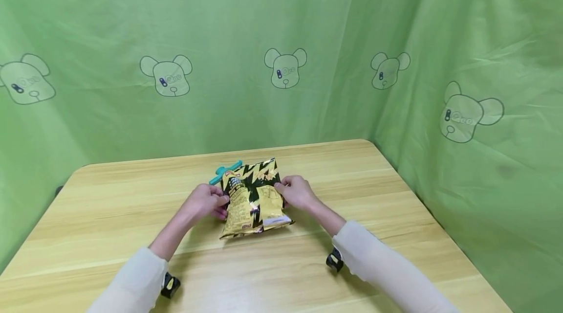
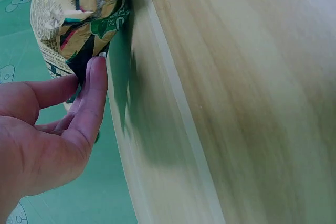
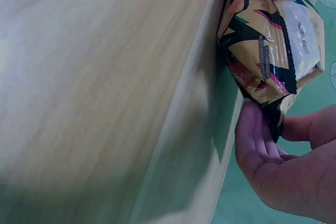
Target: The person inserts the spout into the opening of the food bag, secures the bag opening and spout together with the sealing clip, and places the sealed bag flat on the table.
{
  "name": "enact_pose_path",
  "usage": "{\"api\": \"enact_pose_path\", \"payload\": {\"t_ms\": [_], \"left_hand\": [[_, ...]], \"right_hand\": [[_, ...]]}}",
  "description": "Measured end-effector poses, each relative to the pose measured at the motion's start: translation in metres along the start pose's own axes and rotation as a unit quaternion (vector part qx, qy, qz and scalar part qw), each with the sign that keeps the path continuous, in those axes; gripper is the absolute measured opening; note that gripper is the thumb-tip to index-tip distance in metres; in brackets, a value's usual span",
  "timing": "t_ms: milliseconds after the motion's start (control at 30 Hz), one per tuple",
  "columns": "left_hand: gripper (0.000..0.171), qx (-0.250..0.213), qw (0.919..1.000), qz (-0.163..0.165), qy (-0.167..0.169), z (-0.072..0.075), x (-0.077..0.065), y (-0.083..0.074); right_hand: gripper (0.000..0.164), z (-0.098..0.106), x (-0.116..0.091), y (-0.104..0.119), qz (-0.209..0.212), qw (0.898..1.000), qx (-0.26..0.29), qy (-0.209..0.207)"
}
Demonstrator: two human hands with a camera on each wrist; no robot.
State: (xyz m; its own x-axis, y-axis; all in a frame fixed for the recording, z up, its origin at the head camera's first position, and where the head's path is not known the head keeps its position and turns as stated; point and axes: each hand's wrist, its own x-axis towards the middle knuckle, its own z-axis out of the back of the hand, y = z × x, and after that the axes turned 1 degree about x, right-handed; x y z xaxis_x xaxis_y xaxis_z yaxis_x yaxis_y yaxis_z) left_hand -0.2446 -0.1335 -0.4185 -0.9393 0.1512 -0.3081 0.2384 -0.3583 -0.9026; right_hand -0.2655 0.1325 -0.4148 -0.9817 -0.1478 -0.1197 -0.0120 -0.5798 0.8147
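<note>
A yellow and black snack bag is held by both hands over the far middle of the table, its printed side facing up. My left hand pinches the bag's left edge between thumb and fingers. On the opposite edge, my right hand has the same kind of pinch. In the left wrist view the left hand grips a corner of the puffed bag. The right wrist view has the right hand squeezing a pointed corner. A teal bag clip lies just behind the bag's upper left corner, partly hidden.
The light wooden table has rounded far corners. A green curtain printed with bear heads hangs behind it and along the right side. Black wrist devices sit by both pale sleeves.
</note>
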Motion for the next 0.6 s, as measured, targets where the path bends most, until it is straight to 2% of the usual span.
{"api": "enact_pose_path", "payload": {"t_ms": [400,600], "left_hand": [[0.021,-0.005,0.9996,-0.001,0.028,0.002,-0.001,0.003],[0.030,0.045,0.9985,-0.013,0.029,0.016,-0.009,-0.003]], "right_hand": [[0.029,0.000,-0.001,-0.004,-0.005,0.999,-0.025,0.026],[0.029,0.009,-0.002,-0.004,0.005,0.999,-0.034,0.023]]}}
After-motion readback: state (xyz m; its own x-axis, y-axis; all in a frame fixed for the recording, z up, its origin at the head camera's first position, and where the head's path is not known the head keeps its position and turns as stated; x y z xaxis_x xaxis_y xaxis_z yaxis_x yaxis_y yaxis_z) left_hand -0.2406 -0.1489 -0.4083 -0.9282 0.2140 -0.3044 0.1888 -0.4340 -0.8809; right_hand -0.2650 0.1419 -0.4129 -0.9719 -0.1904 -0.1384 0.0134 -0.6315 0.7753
